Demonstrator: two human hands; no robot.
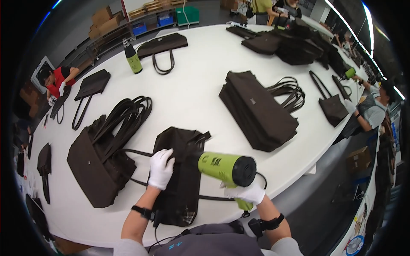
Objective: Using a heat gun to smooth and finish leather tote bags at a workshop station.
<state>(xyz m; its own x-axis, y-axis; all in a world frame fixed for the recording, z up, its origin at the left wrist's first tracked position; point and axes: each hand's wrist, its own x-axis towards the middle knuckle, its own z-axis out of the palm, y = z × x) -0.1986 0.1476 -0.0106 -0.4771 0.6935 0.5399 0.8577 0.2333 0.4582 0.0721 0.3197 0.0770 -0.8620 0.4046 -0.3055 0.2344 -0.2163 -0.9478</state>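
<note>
My right hand (252,193), in a white glove, grips the handle of a lime-green heat gun (218,166) with a black rear end. The barrel points left over a dark brown tote bag (181,183), which lies flat in front of me. On this bag's left part rests my gloved left hand (161,170), thumb apart from the fingers. The bag's straps stick out on both sides, and a small tab shows at its far right corner. Part of the bag is hidden behind the heat gun.
Stacked brown bags with looped handles lie left (96,162) and right (258,111) on the white table (188,94). A second green heat gun (133,59) stands near the far edge beside another bag (162,44). Co-workers handle bags around the table's rim.
</note>
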